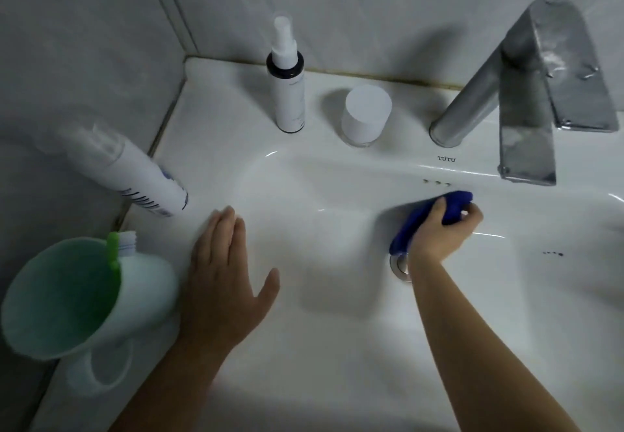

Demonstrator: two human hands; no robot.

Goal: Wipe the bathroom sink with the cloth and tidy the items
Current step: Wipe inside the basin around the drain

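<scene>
While the left hand (pixel 224 273) rests flat on the sink (pixel 337 347) rim, the right hand (pixel 445 229) grips the cloth (pixel 422 219), wiping the far basin wall; the dark spots (pixel 553 253) at right seem next.

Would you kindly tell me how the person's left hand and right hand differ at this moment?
The left hand lies flat, while the right hand is curled. The left hand holds nothing; the right hand grips the blue cloth. The left hand rests on the left rim of the sink beside the green cup; the right hand is down in its basin, by the drain. Both are bare.
</scene>
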